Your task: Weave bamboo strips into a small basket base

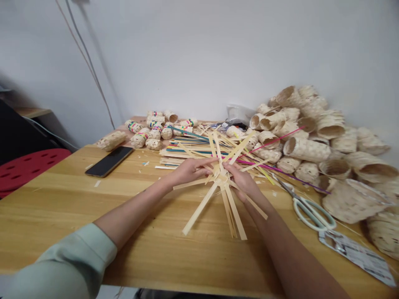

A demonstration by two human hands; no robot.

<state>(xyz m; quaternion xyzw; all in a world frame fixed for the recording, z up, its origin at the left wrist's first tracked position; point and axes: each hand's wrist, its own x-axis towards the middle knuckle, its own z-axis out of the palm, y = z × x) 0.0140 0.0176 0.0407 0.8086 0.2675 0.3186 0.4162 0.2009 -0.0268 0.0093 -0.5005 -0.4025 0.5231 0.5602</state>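
Between my two hands is a star-shaped weave of pale bamboo strips (222,179), held a little above the wooden table. Its strips cross in a small woven middle and stick out on all sides. My left hand (190,171) pinches the weave at its upper left, thumb and fingers close together. On the right side, my right hand (241,179) grips it, the thumb near the middle and the other fingers partly hidden beneath. Behind the weave lies a heap of loose bamboo strips (177,160), some plain and some blue, yellow or magenta.
Woven bamboo baskets (308,149) are piled along the right. Small woven cylinders with coloured bands (140,138) stand at the back left, near a black phone (109,161). Scissors (313,214) lie right of my right hand, beside a printed packet (358,255). A red stool (34,166) is at left.
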